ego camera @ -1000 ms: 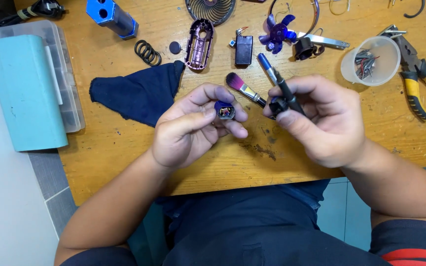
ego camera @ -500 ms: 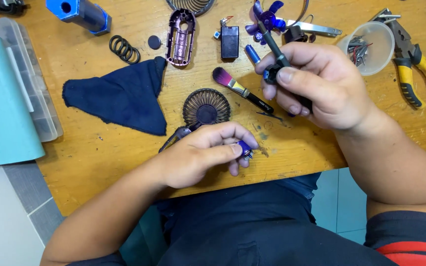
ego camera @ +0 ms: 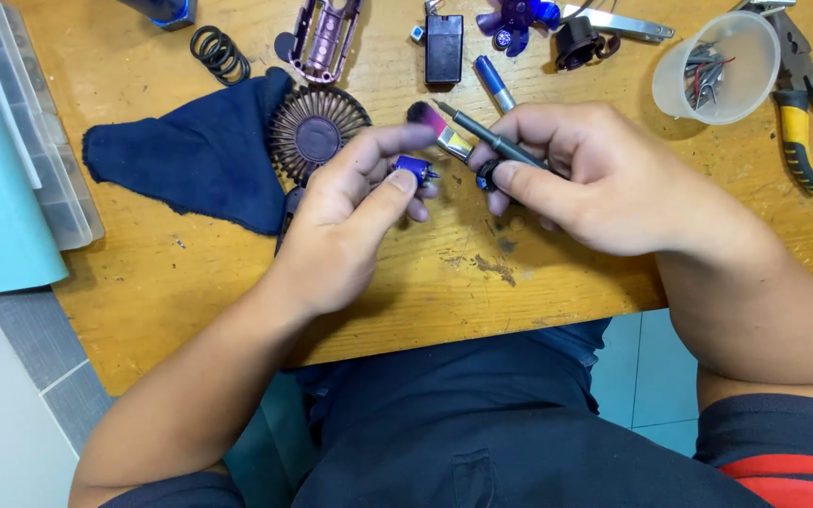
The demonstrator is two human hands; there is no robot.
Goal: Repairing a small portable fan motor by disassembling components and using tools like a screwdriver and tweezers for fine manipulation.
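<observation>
Fan's fully torn down at this point: round ribbed grille [ego camera: 317,132] on the wooden table [ego camera: 237,273], purple housing shell [ego camera: 322,38] and propeller [ego camera: 517,17] lying apart near the far edge, nothing back together yet. Left hand [ego camera: 345,221] pinches a small purple motor [ego camera: 414,167] (I think, it's tiny) between thumb and fingertips, held above the table. Right hand [ego camera: 585,179] is closed around a slim dark metal screwdriver [ego camera: 486,136], tip up-left. Soft navy cloth [ego camera: 190,155], clear plastic cup [ego camera: 717,66] of bits nearby.
</observation>
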